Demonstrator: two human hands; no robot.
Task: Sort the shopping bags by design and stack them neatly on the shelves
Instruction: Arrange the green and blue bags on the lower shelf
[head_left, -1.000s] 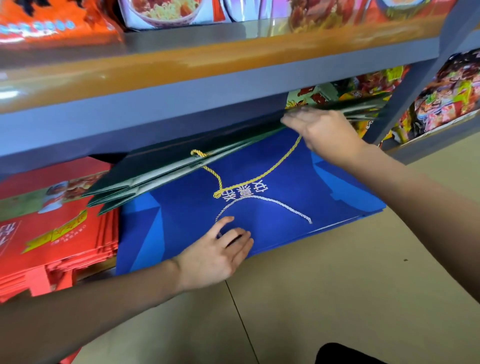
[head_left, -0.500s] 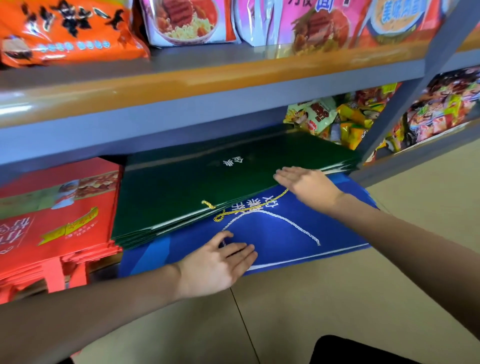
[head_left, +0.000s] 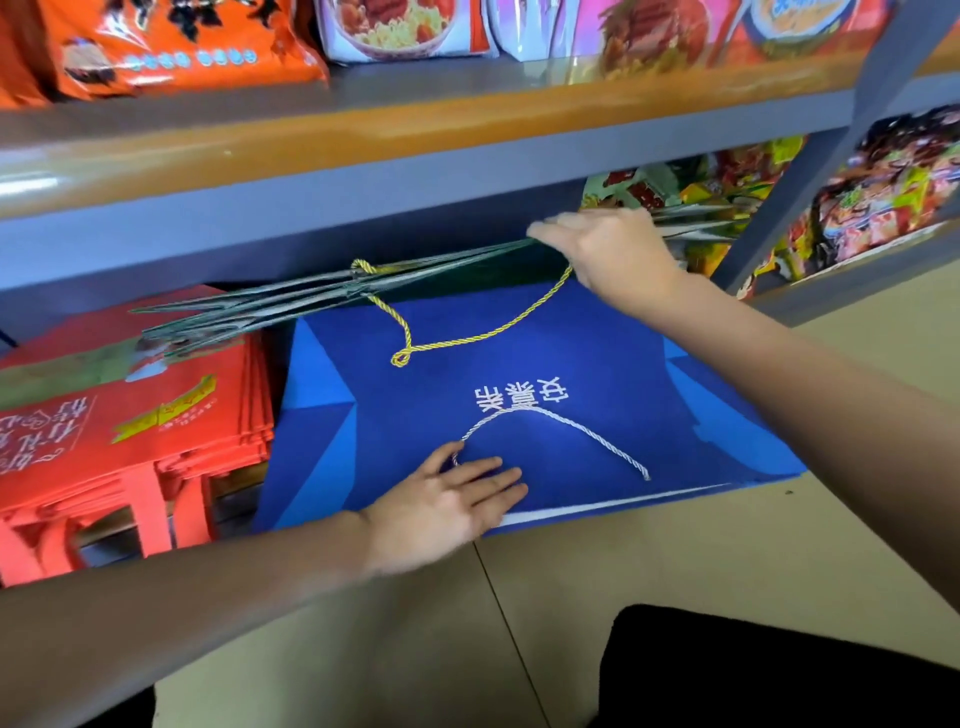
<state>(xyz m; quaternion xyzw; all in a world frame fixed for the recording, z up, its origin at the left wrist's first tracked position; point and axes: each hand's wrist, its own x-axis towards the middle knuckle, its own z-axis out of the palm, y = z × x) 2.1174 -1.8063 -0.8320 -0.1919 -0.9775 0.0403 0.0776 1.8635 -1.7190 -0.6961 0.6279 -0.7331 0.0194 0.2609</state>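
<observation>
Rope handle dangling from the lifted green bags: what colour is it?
Yellow twisted rope handle, hanging over the blue bag; only the head view shows it.

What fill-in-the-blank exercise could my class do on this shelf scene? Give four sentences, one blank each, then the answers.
1. The left hand lies flat on the ___ bag.
2. The right hand lifts the stack of ___ bags.
3. A ___ cord handle dangles from the lifted stack.
4. To the left of the blue bag sit folded ___ bags.

Answers: blue; green; yellow; red
</observation>
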